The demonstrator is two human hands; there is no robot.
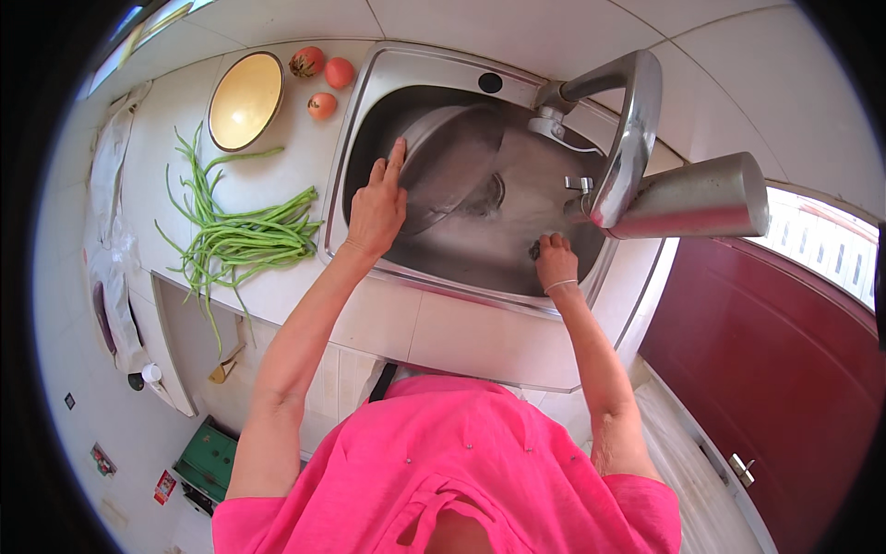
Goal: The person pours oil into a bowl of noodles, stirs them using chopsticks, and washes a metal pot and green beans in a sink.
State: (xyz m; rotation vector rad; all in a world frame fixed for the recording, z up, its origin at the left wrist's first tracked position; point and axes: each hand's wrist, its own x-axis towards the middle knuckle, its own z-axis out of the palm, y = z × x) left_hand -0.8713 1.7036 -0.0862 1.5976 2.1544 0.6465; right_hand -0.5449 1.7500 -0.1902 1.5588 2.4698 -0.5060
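Note:
A wide, round metal pan or basin stands tilted inside the stainless-steel sink, its inner side wet and partly blurred. My left hand grips its left rim, with some fingers stretched along the edge. Low in the sink's right front corner is my right hand, fingers curled around a small dark scrubber, probably steel wool. The drain shows near the pan's lower right edge. Above the sink's right side arches a metal faucet.
Green long beans lie on the counter left of the sink, some hanging over its edge. Behind them are a yellow bowl and three tomatoes. A metal cylinder juts from the faucet; a red door is at right.

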